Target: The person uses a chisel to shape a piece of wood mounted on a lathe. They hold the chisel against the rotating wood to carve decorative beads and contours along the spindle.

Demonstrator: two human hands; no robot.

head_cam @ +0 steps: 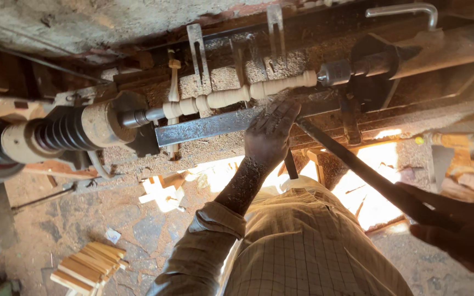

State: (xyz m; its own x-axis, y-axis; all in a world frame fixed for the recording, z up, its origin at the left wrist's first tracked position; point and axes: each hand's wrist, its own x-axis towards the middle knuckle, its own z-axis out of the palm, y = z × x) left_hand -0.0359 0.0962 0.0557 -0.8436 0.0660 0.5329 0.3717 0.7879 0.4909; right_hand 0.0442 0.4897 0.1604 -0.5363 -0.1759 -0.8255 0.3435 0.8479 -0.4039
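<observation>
Landmark: the flat metal rest bar (215,126).
Wood piece: the pale turned spindle (237,96) is lying sideways just behind the bar, its long way left to right.
Left grip: the left hand (270,134) is pressing its fingers flat on the tool tip at the bar, nearest the spindle.
Right grip: the right hand (456,227) is wrapping tight around the long dark tool (357,170), far from the bar.

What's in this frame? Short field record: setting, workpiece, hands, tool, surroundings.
setting: wood lathe seen from above, sawdust over the bed
workpiece: pale turned spindle with beads and coves, mounted between the lathe centres
left hand: left hand dusted with shavings, pressing the long turning tool on the metal tool rest by the spindle
right hand: right hand gripping the tool's handle end, blurred
tool tip: hidden under the left hand
surroundings: stack of wood blanks on the floor, lower left
clothing: checked shirt
</observation>
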